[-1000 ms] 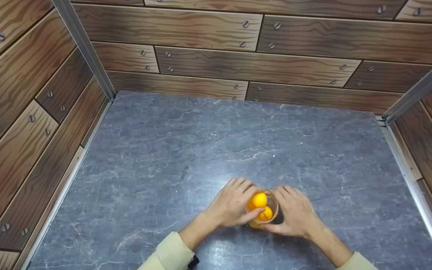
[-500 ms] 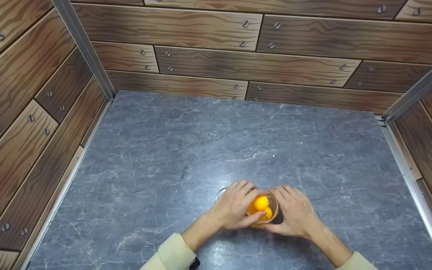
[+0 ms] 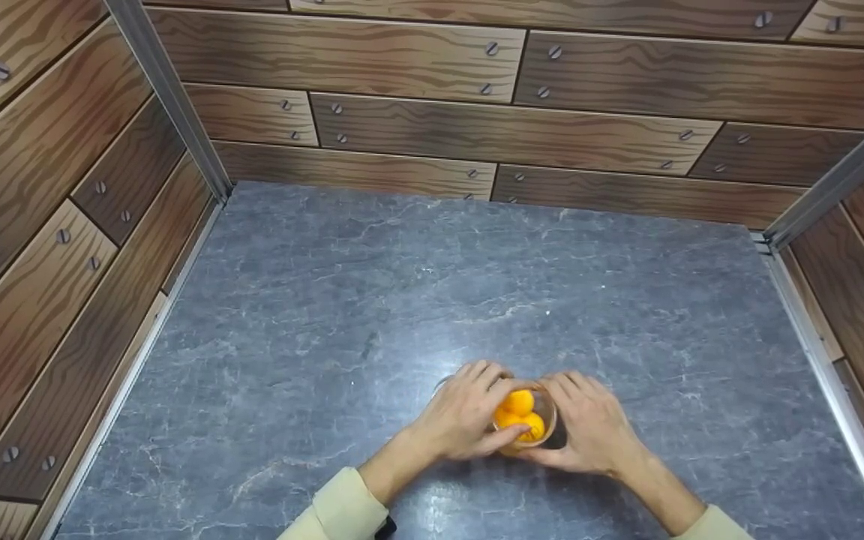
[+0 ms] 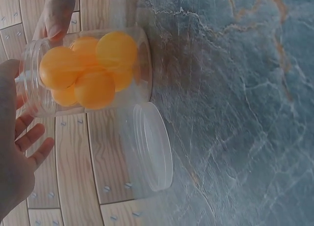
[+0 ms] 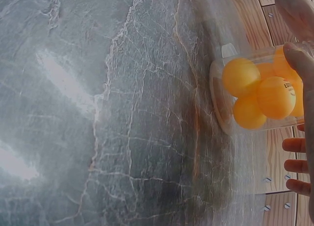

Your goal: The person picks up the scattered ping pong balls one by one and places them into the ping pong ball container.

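Observation:
A clear plastic jar stands upright on the table, holding several orange ping-pong balls. My left hand grips its left side at the rim, the thumb lying across the near edge of the mouth. From the other side my right hand holds the jar, fingers toward the far side and thumb at the near side. One ball in the right wrist view, a printed ball, carries dark lettering. A clear round lid lies on the table left of the jar, mostly hidden behind my left hand in the head view.
Grey-blue marbled tabletop spreads around the hands. Wood-patterned walls stand at the back, left and right, with metal strips along the table's sides.
My left hand has shifted slightly right, and the lid's edge now shows beside it. The balls at the jar's mouth have moved a little. The right hand stays still.

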`<state>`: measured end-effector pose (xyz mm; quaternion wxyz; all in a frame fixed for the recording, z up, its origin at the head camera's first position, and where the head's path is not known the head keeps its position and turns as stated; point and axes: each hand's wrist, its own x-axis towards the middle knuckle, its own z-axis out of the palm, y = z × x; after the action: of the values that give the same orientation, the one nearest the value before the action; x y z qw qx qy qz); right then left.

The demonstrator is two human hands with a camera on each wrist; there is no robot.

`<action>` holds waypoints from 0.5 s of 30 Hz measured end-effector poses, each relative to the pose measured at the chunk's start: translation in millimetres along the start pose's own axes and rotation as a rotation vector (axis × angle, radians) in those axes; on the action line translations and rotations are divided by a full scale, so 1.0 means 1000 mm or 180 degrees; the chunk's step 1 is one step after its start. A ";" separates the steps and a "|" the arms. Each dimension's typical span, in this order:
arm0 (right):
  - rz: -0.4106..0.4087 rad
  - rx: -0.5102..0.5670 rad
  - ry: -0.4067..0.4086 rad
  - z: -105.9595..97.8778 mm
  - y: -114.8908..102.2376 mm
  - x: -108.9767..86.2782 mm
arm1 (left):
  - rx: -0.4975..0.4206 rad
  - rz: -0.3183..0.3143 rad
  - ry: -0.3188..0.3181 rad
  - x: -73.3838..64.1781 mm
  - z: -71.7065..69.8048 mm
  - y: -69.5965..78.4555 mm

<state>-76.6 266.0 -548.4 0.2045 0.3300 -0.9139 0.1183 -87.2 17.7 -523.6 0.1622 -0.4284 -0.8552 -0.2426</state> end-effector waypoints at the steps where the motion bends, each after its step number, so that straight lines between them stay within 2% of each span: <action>1: -0.0002 0.0004 0.0001 0.000 0.000 0.000 | 0.0021 0.0001 0.0013 0.000 0.000 0.000; 6: 0.0046 0.0036 -0.0033 -0.001 0.001 -0.002 | 0.0024 -0.0006 0.0053 -0.003 -0.002 -0.001; 15: 0.0186 -0.0003 -0.0155 -0.010 0.004 -0.003 | -0.0045 -0.0096 -0.0050 -0.011 -0.009 -0.012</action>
<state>-74.5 273.8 -541.2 0.1789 0.3058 -0.9280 0.1157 -89.6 -0.1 -524.8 0.1488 -0.4184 -0.8611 -0.2477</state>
